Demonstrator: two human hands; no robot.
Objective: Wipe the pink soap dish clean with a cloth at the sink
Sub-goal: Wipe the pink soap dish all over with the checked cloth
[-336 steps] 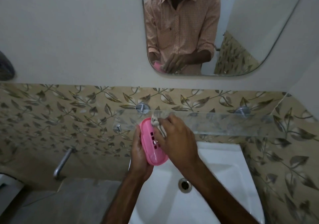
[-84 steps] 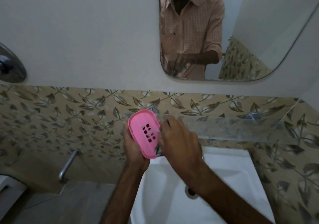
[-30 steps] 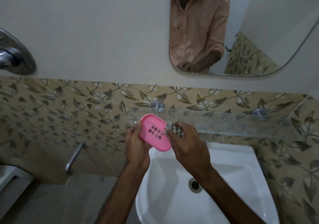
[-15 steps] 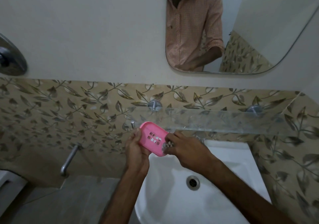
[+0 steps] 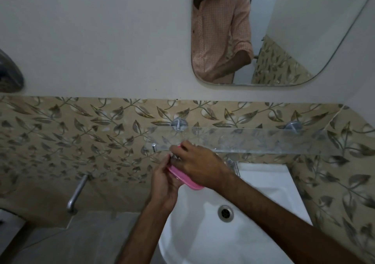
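The pink soap dish (image 5: 183,177) is held above the left rim of the white sink (image 5: 263,184), tilted so mostly its long edge shows. My left hand (image 5: 164,184) grips it from the left side. My right hand (image 5: 197,165) lies over the top of the dish and covers most of it, fingers closed on the cloth (image 5: 174,157). Only a small pale scrap of cloth shows between my fingertips at the dish's far end.
A clear glass shelf (image 5: 253,139) on metal pegs runs along the tiled wall just behind my hands. The sink tap (image 5: 233,165) sits right of my right hand. The drain (image 5: 225,213) lies below. A wall spout (image 5: 78,192) is to the left, a mirror (image 5: 284,30) above.
The dish has turned from showing its slotted face to nearly edge-on. My right hand has slid over the top of it, hiding the slots, with the cloth now at the far end.
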